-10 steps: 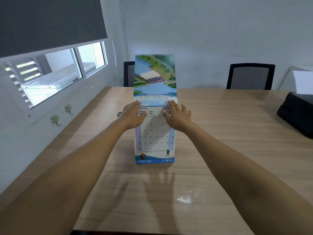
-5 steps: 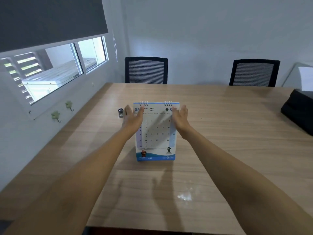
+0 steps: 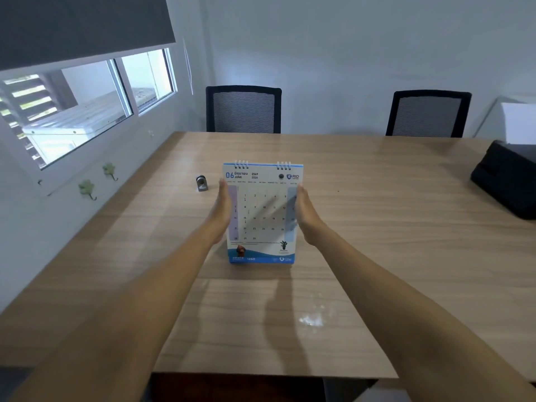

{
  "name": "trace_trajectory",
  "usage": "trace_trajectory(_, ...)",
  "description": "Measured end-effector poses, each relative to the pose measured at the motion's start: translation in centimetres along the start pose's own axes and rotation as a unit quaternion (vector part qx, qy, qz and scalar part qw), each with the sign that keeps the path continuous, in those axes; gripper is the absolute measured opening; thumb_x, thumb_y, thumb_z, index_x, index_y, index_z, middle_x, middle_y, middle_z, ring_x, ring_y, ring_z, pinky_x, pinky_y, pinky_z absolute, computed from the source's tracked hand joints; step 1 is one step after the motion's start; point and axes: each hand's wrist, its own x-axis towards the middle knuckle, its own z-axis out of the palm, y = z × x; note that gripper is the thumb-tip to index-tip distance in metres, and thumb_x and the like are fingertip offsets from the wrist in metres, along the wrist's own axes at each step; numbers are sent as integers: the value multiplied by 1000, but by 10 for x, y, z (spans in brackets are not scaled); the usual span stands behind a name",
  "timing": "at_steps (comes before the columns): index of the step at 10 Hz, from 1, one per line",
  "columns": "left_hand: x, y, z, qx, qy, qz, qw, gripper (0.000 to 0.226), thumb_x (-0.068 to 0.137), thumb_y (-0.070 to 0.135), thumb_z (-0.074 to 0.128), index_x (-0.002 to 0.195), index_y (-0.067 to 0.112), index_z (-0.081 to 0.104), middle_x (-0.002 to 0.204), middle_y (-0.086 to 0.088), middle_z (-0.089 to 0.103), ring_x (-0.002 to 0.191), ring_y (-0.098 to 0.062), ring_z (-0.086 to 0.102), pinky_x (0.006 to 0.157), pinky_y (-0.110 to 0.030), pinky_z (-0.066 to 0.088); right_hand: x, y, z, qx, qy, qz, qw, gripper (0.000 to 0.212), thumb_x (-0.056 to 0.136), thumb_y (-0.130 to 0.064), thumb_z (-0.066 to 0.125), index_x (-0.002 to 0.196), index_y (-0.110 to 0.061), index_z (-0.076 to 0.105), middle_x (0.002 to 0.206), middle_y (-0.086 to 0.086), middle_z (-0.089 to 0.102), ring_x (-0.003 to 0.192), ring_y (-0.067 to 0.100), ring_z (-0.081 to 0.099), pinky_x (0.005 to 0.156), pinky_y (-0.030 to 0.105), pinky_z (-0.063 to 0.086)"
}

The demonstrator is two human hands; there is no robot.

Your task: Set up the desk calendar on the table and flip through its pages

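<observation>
The desk calendar (image 3: 262,216) stands upright on the wooden table (image 3: 377,242), its spiral binding on top and the June page facing me. My left hand (image 3: 222,211) is flat along the calendar's left edge, fingers straight and pointing away from me. My right hand (image 3: 304,216) mirrors it along the right edge. Both palms face inward, with the fingertips slightly overlapping the page's side columns. Neither hand curls around the calendar, and I cannot tell whether they press on it.
A small metal clip-like object (image 3: 201,182) sits on the table left of the calendar. A black bag (image 3: 507,181) lies at the table's right edge. Two black mesh chairs (image 3: 243,110) (image 3: 427,114) stand at the far side. A window wall runs along the left.
The illustrated page that stood up above the binding has gone over the back, leaving the June page showing. Both hands slid from the top corners down to the calendar's sides.
</observation>
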Motion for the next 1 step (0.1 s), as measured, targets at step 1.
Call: trace_trajectory(1, 9, -35, -3, 110, 42, -36, 992, 100, 73, 89, 9, 152, 28, 23, 159, -2, 30, 147, -27, 26, 118, -49, 20, -9, 27, 4, -186, 43, -5, 982, 64, 99, -47, 22, 151, -10, 16, 159, 9, 16, 147, 27, 13, 119, 44, 16)
